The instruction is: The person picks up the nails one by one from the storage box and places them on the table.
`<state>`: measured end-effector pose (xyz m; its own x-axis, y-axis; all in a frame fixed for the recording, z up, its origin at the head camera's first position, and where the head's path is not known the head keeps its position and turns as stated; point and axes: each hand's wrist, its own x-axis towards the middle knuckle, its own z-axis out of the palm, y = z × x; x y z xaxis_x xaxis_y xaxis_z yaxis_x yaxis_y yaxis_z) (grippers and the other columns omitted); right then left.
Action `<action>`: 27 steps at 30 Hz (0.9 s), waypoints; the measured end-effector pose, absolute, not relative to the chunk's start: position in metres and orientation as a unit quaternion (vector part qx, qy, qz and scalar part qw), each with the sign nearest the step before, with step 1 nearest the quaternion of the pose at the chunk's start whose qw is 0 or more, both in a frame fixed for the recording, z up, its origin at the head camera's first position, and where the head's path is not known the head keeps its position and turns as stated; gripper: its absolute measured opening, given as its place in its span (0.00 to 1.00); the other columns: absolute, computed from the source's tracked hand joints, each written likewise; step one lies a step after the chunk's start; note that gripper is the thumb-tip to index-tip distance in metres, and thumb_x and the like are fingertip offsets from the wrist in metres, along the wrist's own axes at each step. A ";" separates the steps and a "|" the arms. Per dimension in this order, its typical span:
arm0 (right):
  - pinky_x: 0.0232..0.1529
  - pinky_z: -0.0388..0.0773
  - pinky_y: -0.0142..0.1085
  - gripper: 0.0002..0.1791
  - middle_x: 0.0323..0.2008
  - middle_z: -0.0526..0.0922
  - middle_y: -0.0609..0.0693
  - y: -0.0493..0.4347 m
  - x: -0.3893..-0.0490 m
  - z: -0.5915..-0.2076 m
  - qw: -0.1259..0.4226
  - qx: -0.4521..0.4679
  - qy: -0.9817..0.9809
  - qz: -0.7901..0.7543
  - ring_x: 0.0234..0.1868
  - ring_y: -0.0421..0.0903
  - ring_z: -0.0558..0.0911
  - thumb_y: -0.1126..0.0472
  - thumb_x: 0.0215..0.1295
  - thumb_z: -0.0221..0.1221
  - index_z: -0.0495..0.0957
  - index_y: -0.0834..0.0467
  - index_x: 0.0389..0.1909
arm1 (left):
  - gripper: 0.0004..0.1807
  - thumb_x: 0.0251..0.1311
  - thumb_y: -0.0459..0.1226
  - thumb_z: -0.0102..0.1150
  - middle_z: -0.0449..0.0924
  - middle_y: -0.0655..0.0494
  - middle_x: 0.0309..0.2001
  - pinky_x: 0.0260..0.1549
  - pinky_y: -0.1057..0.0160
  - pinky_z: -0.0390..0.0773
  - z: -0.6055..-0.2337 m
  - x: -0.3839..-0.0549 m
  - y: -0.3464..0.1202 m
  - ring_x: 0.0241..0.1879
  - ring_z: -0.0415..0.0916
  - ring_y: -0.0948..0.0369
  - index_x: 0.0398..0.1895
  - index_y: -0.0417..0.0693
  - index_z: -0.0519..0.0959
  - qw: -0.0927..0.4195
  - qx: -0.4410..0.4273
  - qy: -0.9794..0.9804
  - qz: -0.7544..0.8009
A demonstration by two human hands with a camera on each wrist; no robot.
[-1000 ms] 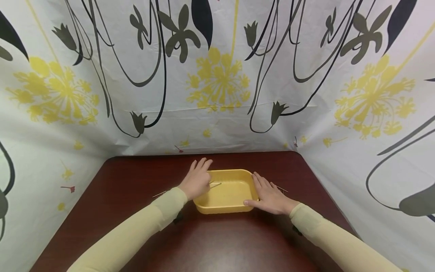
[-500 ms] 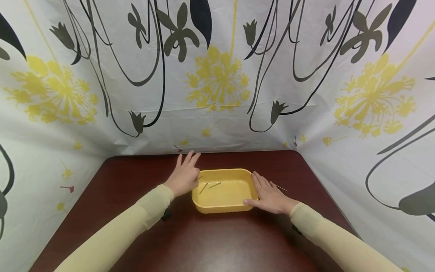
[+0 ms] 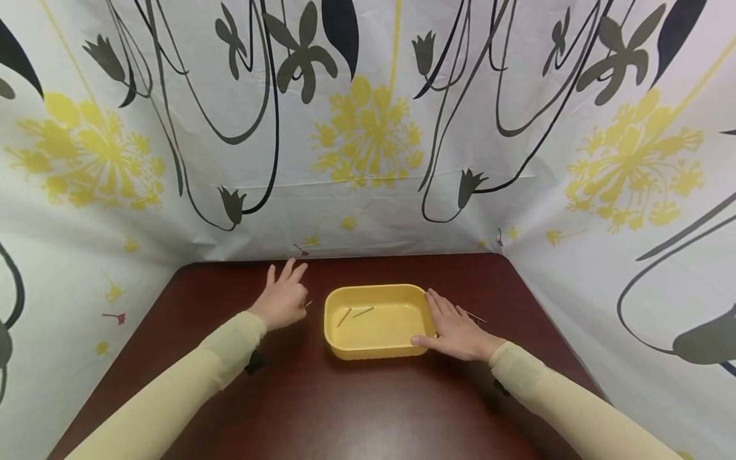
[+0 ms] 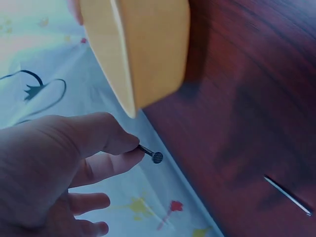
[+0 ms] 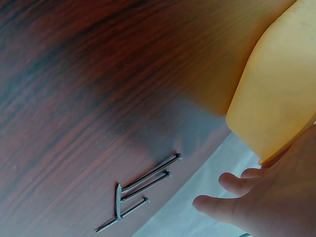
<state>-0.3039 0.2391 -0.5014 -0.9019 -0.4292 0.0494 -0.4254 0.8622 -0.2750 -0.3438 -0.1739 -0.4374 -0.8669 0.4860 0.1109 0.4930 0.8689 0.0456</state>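
My left hand point(image 3: 278, 303) is raised above the table, left of the yellow plastic tray point(image 3: 376, 352). Between thumb and index finger it pinches a nail point(image 4: 151, 152), whose flat, textured head points out; the other fingers are spread. Inside the tray, toward its left, lie two nails, one slanted nail point(image 3: 344, 317) and one flatter nail point(image 3: 363, 312). My right hand point(image 3: 458, 333) rests on the tray's right end, fingers extended along the side and thumb over the near corner.
In the left wrist view, a loose nail point(image 4: 288, 195) lies on the dark red wooden table point(image 3: 368, 409). Several more nails point(image 5: 150, 173) lie grouped on the table beside my right hand. A patterned cloth point(image 3: 368, 211) hangs behind and along both sides.
My left hand has moved left from over the tray to beside it, carrying the nail and uncovering the two nails inside. My right hand has stayed on the tray.
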 end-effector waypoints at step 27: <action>0.69 0.53 0.65 0.65 0.81 0.41 0.56 0.240 -0.305 -0.503 0.012 -0.216 0.966 -0.143 0.78 0.57 0.49 0.17 0.59 0.46 0.39 0.60 0.81 | 0.20 0.51 0.35 0.75 0.61 0.32 0.71 0.60 0.20 0.36 -0.486 -0.343 -0.234 0.74 0.40 0.30 0.12 0.55 0.73 -0.025 -0.201 -0.979 -0.030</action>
